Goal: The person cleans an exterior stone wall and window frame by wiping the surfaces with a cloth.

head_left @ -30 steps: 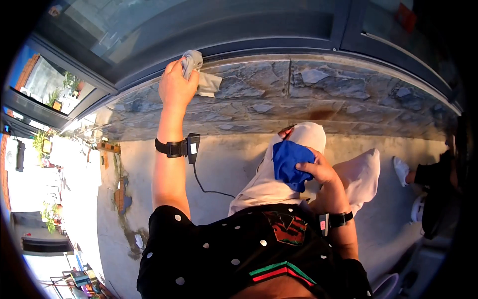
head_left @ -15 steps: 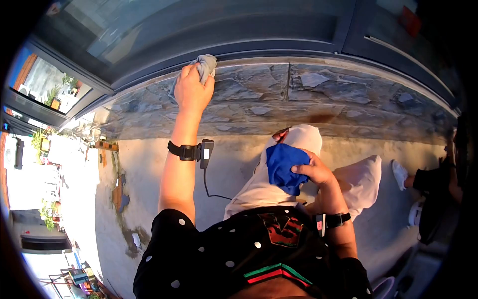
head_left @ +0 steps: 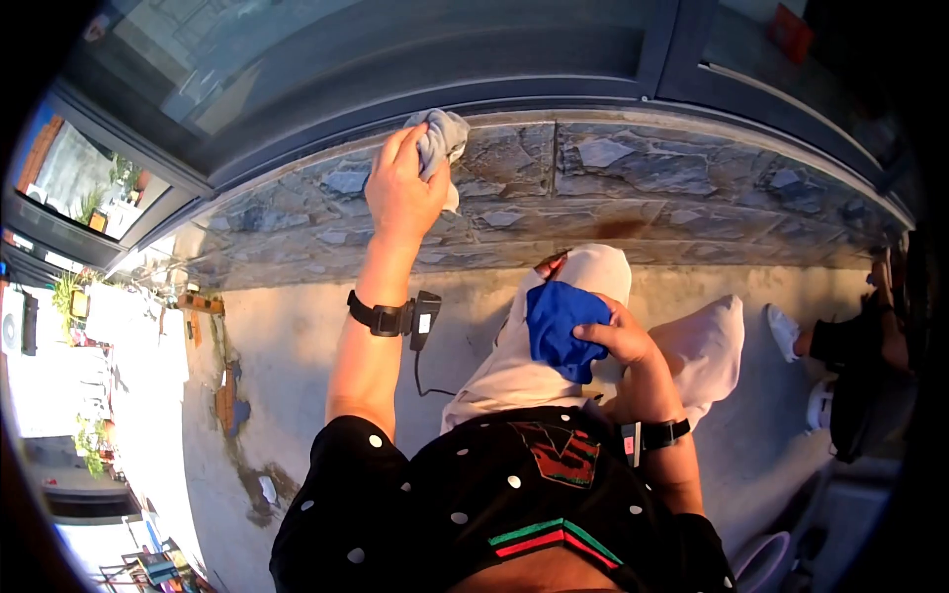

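Closed round a crumpled grey cloth (head_left: pixel 442 138), my left hand (head_left: pixel 405 188) is at the ledge below the dark window frame (head_left: pixel 395 99), on top of the stone-faced wall (head_left: pixel 613 178). A light end of the cloth hangs below my fingers. My right hand (head_left: pixel 623 334) grips a blue cloth (head_left: pixel 565 331) over my raised knee, thumb on top of it. Each of my wrists has a black strap with a small device; a cable runs from the left one.
Beneath me is a concrete floor (head_left: pixel 297 356) with a stained crack on the left. A person in dark clothes with a white shoe (head_left: pixel 783 332) is at the right. A round rim (head_left: pixel 761 561) shows at the lower right. Potted plants (head_left: pixel 67 296) stand far left.
My left hand has moved to the right along the ledge with the grey cloth, which is bunched differently. My right hand still holds the blue cloth over the knee.
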Action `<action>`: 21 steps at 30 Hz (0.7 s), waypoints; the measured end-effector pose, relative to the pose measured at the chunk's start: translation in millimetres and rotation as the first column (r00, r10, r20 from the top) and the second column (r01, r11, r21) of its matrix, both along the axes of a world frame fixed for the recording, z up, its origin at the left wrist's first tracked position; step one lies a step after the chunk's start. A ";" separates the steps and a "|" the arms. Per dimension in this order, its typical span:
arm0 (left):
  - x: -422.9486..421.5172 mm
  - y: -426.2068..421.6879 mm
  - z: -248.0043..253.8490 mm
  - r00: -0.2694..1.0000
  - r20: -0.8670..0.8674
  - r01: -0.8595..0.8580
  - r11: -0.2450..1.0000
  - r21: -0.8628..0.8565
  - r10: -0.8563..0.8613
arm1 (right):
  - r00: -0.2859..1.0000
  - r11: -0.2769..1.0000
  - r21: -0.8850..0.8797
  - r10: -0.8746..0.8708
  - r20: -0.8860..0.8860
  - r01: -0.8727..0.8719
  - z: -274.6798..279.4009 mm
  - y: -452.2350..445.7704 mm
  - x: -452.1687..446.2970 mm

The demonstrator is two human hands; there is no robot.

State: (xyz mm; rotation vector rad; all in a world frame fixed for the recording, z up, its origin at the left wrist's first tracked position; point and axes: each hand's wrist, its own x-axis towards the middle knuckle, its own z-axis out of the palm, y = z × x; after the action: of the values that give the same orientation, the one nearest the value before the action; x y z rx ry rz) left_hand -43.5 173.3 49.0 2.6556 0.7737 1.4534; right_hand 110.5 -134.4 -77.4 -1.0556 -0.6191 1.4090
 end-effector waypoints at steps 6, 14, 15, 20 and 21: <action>-75.3 72.2 -9.9 0.902 0.022 -0.429 0.900 -0.083 0.432 | 1.000 1.000 -0.018 0.018 0.014 -0.018 2.2 4.1 3.4; 3.0 24.2 -15.7 0.986 0.019 -0.164 0.982 -0.091 0.166 | 0.997 0.998 0.009 0.065 0.045 -0.066 3.6 13.7 7.1; 15.9 11.1 -12.8 0.994 0.016 -0.107 0.987 -0.117 0.110 | 0.996 0.997 0.018 0.079 0.031 -0.080 3.6 15.1 7.9; 78.8 -37.6 -6.8 0.991 -0.068 0.115 0.993 -0.021 -0.116 | 0.997 0.996 0.024 0.081 -0.017 -0.081 -3.8 13.7 10.1; 88.2 -44.6 -6.8 0.985 -0.091 0.145 0.989 -0.012 -0.145 | 0.996 0.997 0.023 0.071 -0.045 -0.070 -3.3 12.8 9.4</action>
State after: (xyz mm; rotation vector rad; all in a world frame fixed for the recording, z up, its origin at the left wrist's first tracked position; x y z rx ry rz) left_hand 44.8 128.7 42.2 2.7256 0.5737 1.3020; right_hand 119.9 -121.6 -80.7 -0.9909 -0.6421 1.4805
